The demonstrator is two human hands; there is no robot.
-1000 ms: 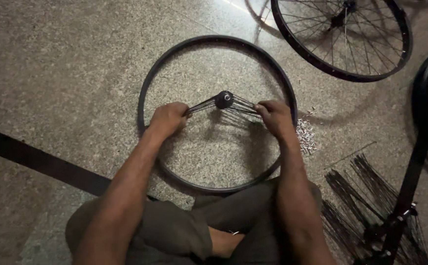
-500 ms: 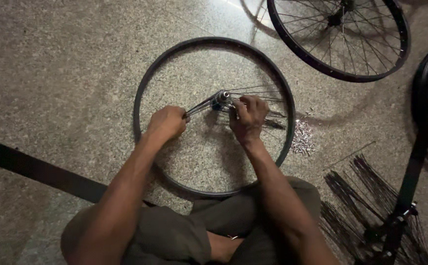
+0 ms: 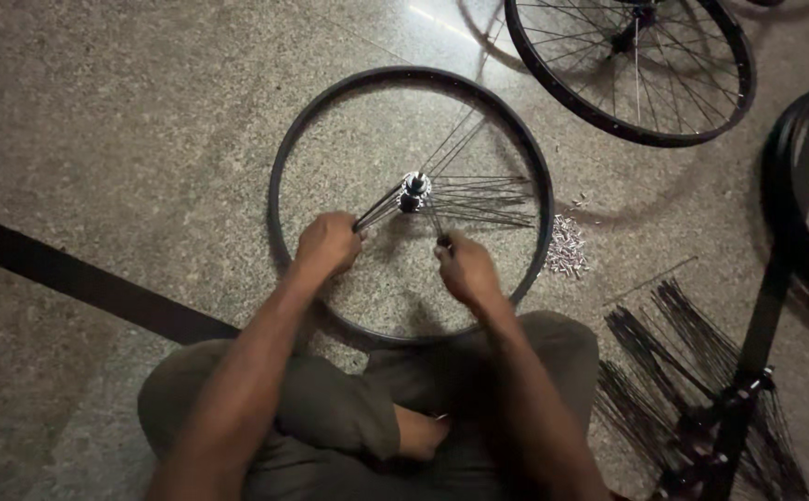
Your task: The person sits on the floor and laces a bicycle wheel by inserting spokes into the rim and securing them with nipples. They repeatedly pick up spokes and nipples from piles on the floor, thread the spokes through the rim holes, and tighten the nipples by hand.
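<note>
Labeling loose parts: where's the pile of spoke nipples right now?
In the head view, the pile of spoke nipples lies on the floor just outside the right edge of the bare rim, right of the right hand.

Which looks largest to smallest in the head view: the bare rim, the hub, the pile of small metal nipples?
1. Bare rim, clearly largest.
2. Pile of small metal nipples.
3. Hub, smallest, though spokes fanning from it blur its outline.

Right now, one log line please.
left hand: grips spoke bundle | right hand: pinches single spoke | hub inside rim
</note>
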